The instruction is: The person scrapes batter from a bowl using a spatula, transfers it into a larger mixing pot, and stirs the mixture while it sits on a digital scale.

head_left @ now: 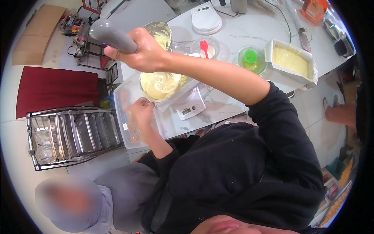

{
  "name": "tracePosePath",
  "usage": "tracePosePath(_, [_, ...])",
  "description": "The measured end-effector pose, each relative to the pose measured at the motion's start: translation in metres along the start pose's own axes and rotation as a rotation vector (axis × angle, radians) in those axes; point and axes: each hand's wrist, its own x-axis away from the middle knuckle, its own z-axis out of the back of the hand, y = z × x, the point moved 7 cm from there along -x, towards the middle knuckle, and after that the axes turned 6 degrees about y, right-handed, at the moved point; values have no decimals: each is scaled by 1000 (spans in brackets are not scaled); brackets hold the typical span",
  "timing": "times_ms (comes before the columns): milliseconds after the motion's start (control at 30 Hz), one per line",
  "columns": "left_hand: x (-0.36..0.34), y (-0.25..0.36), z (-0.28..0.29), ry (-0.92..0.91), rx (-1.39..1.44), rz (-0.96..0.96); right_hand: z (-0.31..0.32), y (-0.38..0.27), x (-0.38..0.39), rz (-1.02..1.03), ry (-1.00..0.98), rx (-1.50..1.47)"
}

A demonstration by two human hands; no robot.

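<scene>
My right hand [147,50] is wrapped round the thick, rounded grey handle [113,36] of a tool whose working end is hidden behind the hand. Below it sits a bowl of pale yellow batter [157,85], smooth with a thicker ridge on the right. At the bowl's near-left edge, the fingers of my left hand [142,111] are closed on the rim, over a clear plastic bin [124,136]. Just beyond the right hand stands a second bowl [159,25], its inside smeared with pale cream. My right forearm crosses over the table.
White kitchen scales lie near [191,106] and far [206,19]. A red utensil [204,47] rests in a clear bowl. To the right are a glass bowl holding a green cup [250,56] and a lined loaf tin [270,54] of batter. A person in grey [126,191] is at lower left.
</scene>
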Motion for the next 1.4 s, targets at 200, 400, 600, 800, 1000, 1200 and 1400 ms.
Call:
tracePosePath(200, [2, -3, 7, 94, -34, -29, -33, -38, 10, 159, -138, -216])
tracePosePath(400, [-1, -8, 5, 79, 140, -36, -18, -20, 3, 105, -145, -52])
tracePosePath(600, [1, 7, 8, 95, 162, -91, -33, -43, 17, 208, -209, -117])
tracePosePath(800, [2, 2, 1, 13, 94, -2, -13, -14, -10, -3, -49, -82])
tracePosePath(1000, [-2, -9, 5, 33, 82, -39, -28, -37, 8, 94, -158, -155])
tracePosePath(1200, [-3, -14, -3, -50, 132, -9, -4, -9, -11, -129, -28, -244])
tracePosePath(1400, [-6, -22, 3, 2, 136, -1, -30, -32, 6, -2, -130, -297])
